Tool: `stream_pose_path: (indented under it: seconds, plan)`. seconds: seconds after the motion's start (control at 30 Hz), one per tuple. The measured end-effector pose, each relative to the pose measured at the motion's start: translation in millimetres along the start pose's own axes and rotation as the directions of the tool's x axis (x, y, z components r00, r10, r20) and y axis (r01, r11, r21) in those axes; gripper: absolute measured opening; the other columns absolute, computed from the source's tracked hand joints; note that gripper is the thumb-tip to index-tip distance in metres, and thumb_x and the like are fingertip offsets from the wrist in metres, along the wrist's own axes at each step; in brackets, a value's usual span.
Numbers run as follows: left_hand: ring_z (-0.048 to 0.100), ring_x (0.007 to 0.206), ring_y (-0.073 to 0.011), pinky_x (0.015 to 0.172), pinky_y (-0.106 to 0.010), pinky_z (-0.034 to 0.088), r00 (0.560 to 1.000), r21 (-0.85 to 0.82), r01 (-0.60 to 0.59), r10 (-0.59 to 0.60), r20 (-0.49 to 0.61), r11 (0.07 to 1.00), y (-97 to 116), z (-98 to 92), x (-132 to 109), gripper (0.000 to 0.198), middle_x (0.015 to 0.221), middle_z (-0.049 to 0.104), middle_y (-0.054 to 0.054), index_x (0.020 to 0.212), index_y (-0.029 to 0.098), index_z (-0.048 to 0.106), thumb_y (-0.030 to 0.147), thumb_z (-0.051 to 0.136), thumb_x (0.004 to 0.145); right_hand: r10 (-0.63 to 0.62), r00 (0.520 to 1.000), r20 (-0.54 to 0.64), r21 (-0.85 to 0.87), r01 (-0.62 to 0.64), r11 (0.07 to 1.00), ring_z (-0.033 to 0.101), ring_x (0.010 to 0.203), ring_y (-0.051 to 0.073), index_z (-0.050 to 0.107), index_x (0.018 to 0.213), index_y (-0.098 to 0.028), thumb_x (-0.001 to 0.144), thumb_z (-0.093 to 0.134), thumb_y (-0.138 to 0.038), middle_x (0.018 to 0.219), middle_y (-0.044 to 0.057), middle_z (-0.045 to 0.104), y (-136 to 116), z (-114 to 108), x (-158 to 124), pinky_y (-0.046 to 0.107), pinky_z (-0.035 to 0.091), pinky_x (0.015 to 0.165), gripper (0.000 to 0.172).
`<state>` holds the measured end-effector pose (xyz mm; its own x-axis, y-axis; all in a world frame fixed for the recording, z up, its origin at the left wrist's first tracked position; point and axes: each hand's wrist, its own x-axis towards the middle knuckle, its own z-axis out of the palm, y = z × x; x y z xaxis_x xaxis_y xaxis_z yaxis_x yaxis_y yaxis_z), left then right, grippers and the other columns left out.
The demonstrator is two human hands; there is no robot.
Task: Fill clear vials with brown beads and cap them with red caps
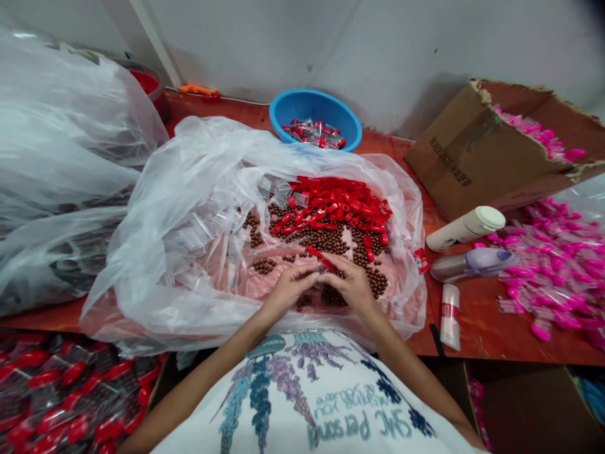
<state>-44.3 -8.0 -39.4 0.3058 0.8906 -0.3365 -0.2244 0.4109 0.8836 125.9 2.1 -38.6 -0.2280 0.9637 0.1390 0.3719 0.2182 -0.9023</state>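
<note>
My left hand [293, 289] and my right hand [350, 282] meet over a plastic-lined work area. A red plastic piece [322, 257], which looks like a cap, is pinched in my right fingers. My left fingers are closed against a small clear part beside it, mostly hidden by both hands. Beyond them lies a heap of red plastic caps [347, 203]. Small brown balls [321, 241] are scattered around and under my hands. Clear plastic tubes [196, 233] lie to the left, partly under the see-through sheet [155, 271].
At the back, a blue basin [278, 104] holds red-capped clear containers. A cardboard box [454, 148], two bottles [466, 228] and a white roll-shaped item [450, 315] stand or lie right. Pink pieces [562, 271] cover the far right. Red-capped filled containers [70, 397] lie lower left.
</note>
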Motion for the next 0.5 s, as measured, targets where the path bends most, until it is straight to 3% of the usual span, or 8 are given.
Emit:
stream_pose_path:
  seconds: [0.07,0.13,0.33,0.5]
  plan:
    - [0.063,0.091,-0.0233,0.080,-0.034,0.051,0.997,0.030,-0.056,0.058,-0.050,0.998,2,0.5,0,0.033,0.097,0.071,-0.008,0.099,0.016,0.072,0.032,0.071,0.070,-0.046,0.996,0.072,-0.106,0.053,0.993,0.050,0.121,0.023,0.050,0.131,-0.030,0.073,0.073,-0.034,0.132,0.006,0.054,1,2,-2,0.040,0.038,0.104,0.063]
    - [0.063,0.094,-0.0232,0.085,-0.034,0.048,0.992,0.056,-0.098,0.102,-0.080,0.994,1,0.5,1,0.031,0.097,0.072,-0.008,0.099,0.016,0.072,0.029,0.070,0.071,-0.099,0.988,0.117,-0.195,0.120,0.973,0.044,0.127,0.024,0.039,0.139,-0.029,0.072,0.073,-0.032,0.138,0.008,0.048,2,4,-4,0.041,0.035,0.107,0.075]
    - [0.062,0.101,-0.0234,0.096,-0.035,0.042,0.988,0.076,-0.131,0.136,-0.068,0.989,-8,-0.6,0,0.034,0.108,0.069,-0.008,0.104,0.016,0.071,0.028,0.069,0.073,-0.240,0.957,0.164,-0.310,0.281,0.908,0.048,0.121,0.023,0.038,0.138,-0.024,0.076,0.065,-0.021,0.132,0.010,0.052,8,9,-5,0.041,0.038,0.103,0.068]
    - [0.061,0.101,-0.0234,0.096,-0.034,0.042,0.989,0.105,-0.121,0.129,-0.068,0.987,-9,-4.7,0,0.033,0.107,0.069,-0.008,0.101,0.015,0.071,0.031,0.070,0.072,-0.203,0.955,0.215,-0.299,0.262,0.918,0.047,0.123,0.024,0.032,0.142,-0.025,0.076,0.067,-0.027,0.135,0.010,0.049,7,5,-4,0.041,0.037,0.103,0.075]
